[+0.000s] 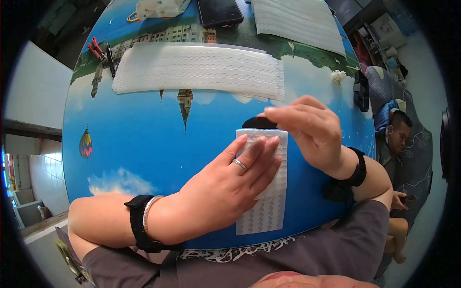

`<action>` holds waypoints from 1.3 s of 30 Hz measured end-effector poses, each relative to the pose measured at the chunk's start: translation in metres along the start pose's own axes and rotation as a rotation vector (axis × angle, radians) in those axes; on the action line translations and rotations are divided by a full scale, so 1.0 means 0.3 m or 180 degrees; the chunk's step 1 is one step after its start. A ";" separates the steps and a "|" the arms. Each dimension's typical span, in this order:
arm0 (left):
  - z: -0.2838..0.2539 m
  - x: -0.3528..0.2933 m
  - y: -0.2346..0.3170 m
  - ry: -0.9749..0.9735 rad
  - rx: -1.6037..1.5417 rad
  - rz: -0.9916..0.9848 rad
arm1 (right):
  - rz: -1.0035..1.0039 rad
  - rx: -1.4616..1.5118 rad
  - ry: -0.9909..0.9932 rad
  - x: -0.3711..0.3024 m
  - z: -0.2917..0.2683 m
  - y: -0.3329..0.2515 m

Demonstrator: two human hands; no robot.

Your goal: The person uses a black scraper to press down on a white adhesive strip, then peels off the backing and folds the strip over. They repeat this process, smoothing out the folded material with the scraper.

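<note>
A white strip point(261, 216) with rows of small repeated shapes lies lengthwise in front of me on the blue printed table. Pressed flat on its upper half is my left hand point(240, 175), fingers stretched out and holding nothing. At the strip's far edge my right hand point(312, 127) pinches a thin black piece with a curved edge point(259, 123). Its right end is hidden behind my fingers, and I cannot make out its exact kind. The black piece sits just beyond the left fingertips.
A stack of white patterned strips point(197, 69) lies farther back, with another stack point(297, 29) at the far right. Around them are a phone point(218, 13), a plastic bag point(161, 8), a red-handled tool point(97, 48) and crumpled white scraps point(338, 76). A person point(398, 132) is at the right.
</note>
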State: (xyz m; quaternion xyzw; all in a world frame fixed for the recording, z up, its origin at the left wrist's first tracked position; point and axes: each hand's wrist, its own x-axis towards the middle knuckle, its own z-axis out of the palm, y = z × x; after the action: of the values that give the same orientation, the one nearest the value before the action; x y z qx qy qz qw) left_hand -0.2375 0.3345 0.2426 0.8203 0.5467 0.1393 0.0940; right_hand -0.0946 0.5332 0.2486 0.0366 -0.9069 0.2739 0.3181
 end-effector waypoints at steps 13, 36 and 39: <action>-0.011 0.006 0.005 -0.0068 -0.0047 -0.0007 | -0.0226 -0.0431 -0.0323 -0.004 -0.003 -0.011; -0.019 0.009 0.000 -0.0071 -0.0041 -0.0007 | -0.0231 -0.0771 -0.0821 0.007 -0.041 -0.031; -0.033 0.008 0.001 -0.0145 -0.0009 -0.0043 | 0.0425 -0.0057 -0.0159 0.005 -0.027 -0.012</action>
State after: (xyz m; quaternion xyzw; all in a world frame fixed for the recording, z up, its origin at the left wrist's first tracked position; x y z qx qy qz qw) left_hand -0.2398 0.3366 0.2523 0.8194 0.5498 0.1208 0.1085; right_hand -0.0903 0.5345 0.2563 -0.0200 -0.9174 0.2854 0.2767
